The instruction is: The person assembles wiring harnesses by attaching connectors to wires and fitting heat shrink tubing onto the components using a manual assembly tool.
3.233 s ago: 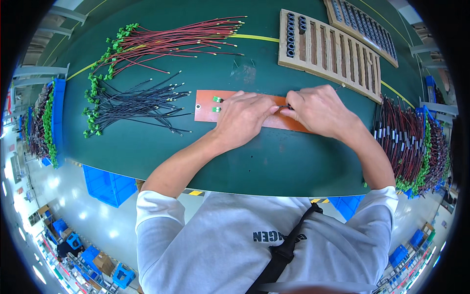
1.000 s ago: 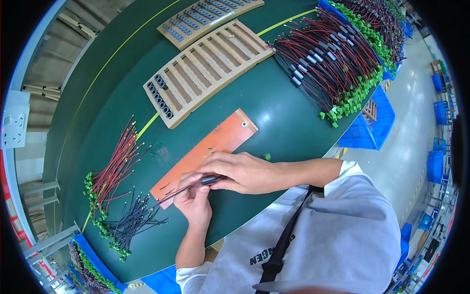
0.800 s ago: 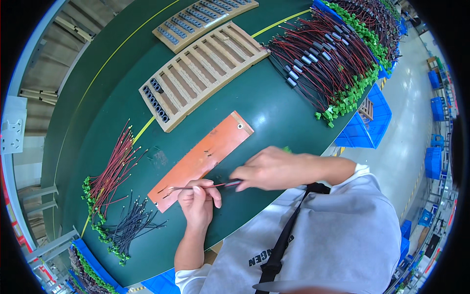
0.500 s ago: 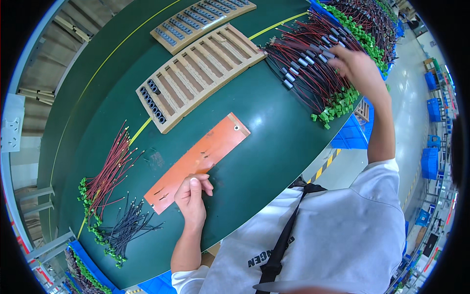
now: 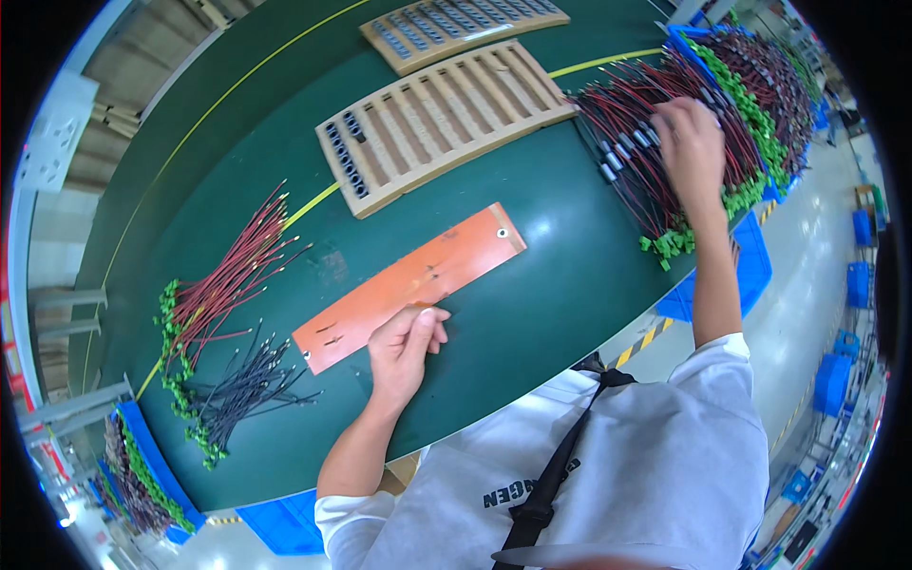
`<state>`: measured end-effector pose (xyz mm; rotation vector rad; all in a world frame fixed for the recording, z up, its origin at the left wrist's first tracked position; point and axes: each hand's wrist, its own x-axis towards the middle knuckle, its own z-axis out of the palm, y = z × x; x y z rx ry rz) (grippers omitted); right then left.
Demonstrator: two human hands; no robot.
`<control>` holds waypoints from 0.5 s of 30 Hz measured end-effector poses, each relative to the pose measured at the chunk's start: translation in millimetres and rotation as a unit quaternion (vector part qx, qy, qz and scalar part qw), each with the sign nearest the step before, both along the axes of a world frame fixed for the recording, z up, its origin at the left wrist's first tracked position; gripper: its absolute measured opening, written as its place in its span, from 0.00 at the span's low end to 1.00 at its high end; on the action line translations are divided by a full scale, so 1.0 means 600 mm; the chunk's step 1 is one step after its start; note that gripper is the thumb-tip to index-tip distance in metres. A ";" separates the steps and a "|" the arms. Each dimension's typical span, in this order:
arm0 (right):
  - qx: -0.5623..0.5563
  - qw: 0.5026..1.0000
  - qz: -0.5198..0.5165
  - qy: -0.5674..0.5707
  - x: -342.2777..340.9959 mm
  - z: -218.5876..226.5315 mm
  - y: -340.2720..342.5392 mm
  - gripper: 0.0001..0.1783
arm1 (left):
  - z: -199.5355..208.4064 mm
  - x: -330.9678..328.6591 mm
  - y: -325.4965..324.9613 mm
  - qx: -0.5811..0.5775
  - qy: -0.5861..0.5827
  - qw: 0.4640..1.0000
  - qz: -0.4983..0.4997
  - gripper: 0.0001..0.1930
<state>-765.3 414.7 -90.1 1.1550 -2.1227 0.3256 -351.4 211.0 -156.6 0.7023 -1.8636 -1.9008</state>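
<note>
A long orange board (image 5: 408, 285) lies slanted on the green table (image 5: 532, 313). My left hand (image 5: 404, 347) rests at its near edge, fingers loosely curled, touching the board and holding nothing. My right hand (image 5: 691, 152) reaches far right into a large bundle of red and black wires with green connectors (image 5: 703, 114); its fingers are down among the wires, and whether they grip one is hidden.
A slotted beige tray (image 5: 446, 119) holding a few black cylinders (image 5: 347, 157) lies behind the board, with a second tray (image 5: 461, 24) beyond. Red wires (image 5: 233, 275) and black wires (image 5: 247, 389) lie at the left. Blue bins (image 5: 731, 275) stand below the table edge.
My right hand left the board, swung out to the right wire bundle and now digs into it. My left hand stayed at the board's near edge. The view shifted slightly.
</note>
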 end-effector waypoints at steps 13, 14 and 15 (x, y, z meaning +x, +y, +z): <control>-0.037 0.935 0.272 -0.223 0.190 -0.138 -0.529 0.13 | 0.029 0.008 0.006 -0.196 0.013 0.979 -0.055 0.07; -0.006 0.940 0.248 -0.235 0.204 -0.133 -0.538 0.15 | 0.031 0.022 0.000 -0.235 0.023 0.971 -0.049 0.07; 0.023 0.943 0.222 -0.247 0.214 -0.128 -0.537 0.16 | 0.041 0.034 -0.006 -0.274 0.028 0.960 -0.045 0.07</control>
